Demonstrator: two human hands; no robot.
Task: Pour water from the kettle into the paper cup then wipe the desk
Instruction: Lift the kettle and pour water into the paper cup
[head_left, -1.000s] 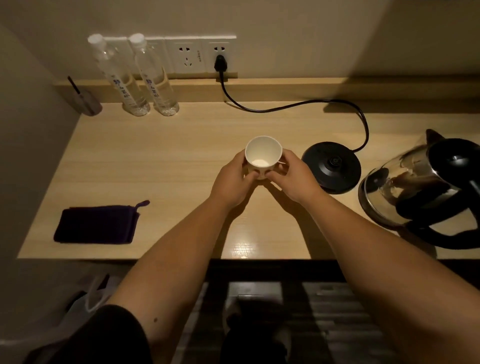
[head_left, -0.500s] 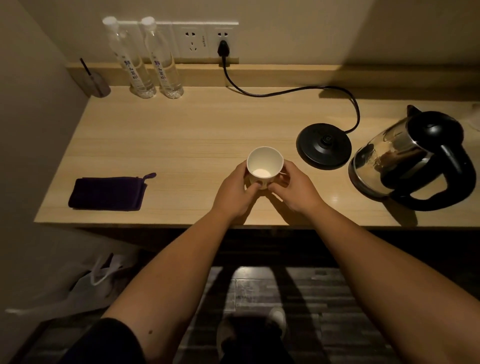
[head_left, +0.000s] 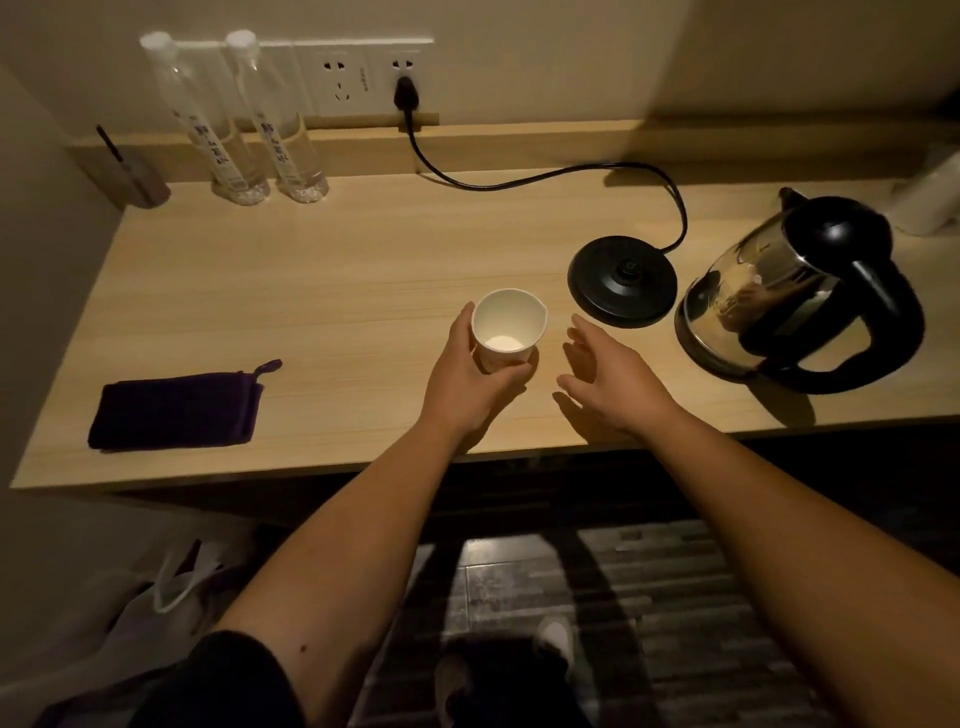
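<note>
A white paper cup (head_left: 510, 325) stands upright on the wooden desk (head_left: 332, 270), near its front edge. My left hand (head_left: 467, 374) wraps around the cup's left side and base. My right hand (head_left: 605, 371) hovers open just right of the cup, fingers spread, touching nothing. A steel and glass kettle (head_left: 789, 296) with a black lid and handle sits on the desk at the right, off its black round base (head_left: 623, 280). A folded dark purple cloth (head_left: 176, 408) lies at the front left of the desk.
Two clear water bottles (head_left: 249, 119) stand at the back left below a wall socket (head_left: 363, 78). The base's black cord (head_left: 519, 179) runs across the back of the desk. A small grey holder (head_left: 137, 179) sits in the back left corner. A white bag (head_left: 171, 587) lies on the floor.
My right hand has let go of the cup and moved a little to the right, opening. My left hand still holds the cup. The camera has tilted back from the desk.
</note>
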